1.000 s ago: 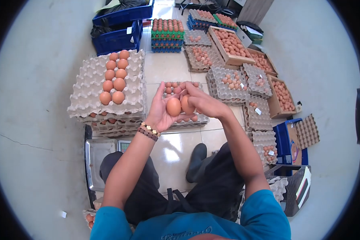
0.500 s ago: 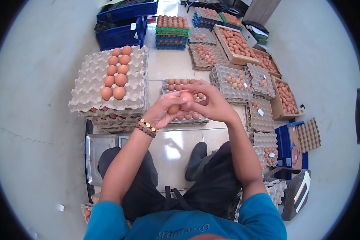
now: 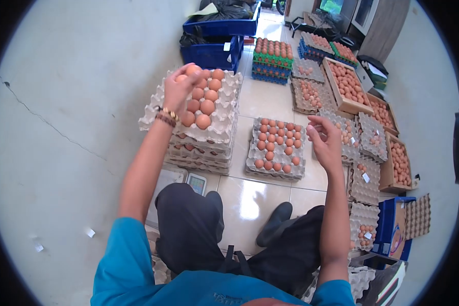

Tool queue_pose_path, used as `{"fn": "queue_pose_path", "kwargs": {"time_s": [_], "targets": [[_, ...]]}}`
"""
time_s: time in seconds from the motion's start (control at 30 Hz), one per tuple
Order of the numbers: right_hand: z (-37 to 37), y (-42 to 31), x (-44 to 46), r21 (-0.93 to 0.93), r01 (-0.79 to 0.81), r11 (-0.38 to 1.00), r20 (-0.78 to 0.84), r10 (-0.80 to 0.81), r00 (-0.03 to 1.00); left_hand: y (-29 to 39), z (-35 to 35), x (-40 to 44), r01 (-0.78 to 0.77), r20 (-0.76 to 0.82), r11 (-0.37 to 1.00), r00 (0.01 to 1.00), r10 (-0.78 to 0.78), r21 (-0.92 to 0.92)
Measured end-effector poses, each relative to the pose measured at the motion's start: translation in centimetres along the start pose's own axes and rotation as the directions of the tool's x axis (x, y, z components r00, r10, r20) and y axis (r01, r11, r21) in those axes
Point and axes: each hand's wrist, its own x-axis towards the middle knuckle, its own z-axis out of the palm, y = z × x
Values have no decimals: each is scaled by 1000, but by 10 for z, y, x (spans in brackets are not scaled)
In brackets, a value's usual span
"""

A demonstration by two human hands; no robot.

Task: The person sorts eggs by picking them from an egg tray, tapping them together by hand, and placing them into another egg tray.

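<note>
My left hand (image 3: 177, 91) is at the tall stack of grey egg trays (image 3: 224, 120) on the left, its fingers round brown eggs (image 3: 193, 70) at the far end of the top tray. Two rows of brown eggs (image 3: 207, 106) sit in that tray, right beside my wrist. My right hand (image 3: 325, 138) is raised with fingers apart and nothing in it, just right of a lower stack of grey trays (image 3: 250, 159). That stack's top tray holds several brown eggs (image 3: 270, 146) with some hollows bare.
Blue crates (image 3: 211, 53) and green and blue egg trays (image 3: 273, 61) stand at the back. Wooden boxes of eggs (image 3: 348, 104) and more grey trays (image 3: 364, 181) line the right. A scale (image 3: 196, 183) lies near my left knee.
My hands have parted. The left moved to the tall stack with eggs; the right moved right and opened. The view has swung left, and the lower stack is now uncovered.
</note>
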Motion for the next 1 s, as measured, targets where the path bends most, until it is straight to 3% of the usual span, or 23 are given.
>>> {"fn": "queue_pose_path", "kwargs": {"time_s": [0.1, 0.23, 0.33, 0.47, 0.57, 0.67, 0.77, 0.87, 0.93, 1.0], "targets": [[1, 1, 3, 3, 36, 999, -9, -36, 999, -42, -39, 72, -122, -96, 932, 982, 164, 341], [2, -4, 5, -47, 4, 999, -21, -5, 1000, -93, -66, 132, -200, -17, 733, 961, 277, 650], [2, -4, 7, -38, 16, 999, -41, -17, 999, -111, -63, 146, -120, -70, 705, 970, 234, 699], [2, 0, 8, -26, 4, 1000, -52, -5, 999, -112, -49, 140, -27, -134, 553, 960, 248, 833], [0, 3, 9, -24, -6, 1000, -48, 5, 999, -116, -49, 139, -58, -128, 528, 943, 308, 847], [-1, 5, 8, -19, -27, 999, -43, 26, 999, -109, -45, 138, 9, -186, 533, 942, 280, 846], [-5, 8, 8, -22, -30, 999, -46, 29, 999, -121, -66, 166, 111, -400, 676, 870, 289, 729], [-6, 10, 8, 12, -39, 999, -37, 39, 999, -96, -59, 155, 211, -486, 687, 843, 233, 695], [-6, 9, 8, 22, -44, 999, -38, 45, 998, -138, -94, 195, 99, -320, 579, 901, 293, 809], [-6, 11, 9, 34, -47, 998, -38, 48, 998, -144, -94, 193, 82, -259, 550, 933, 251, 831]]}}
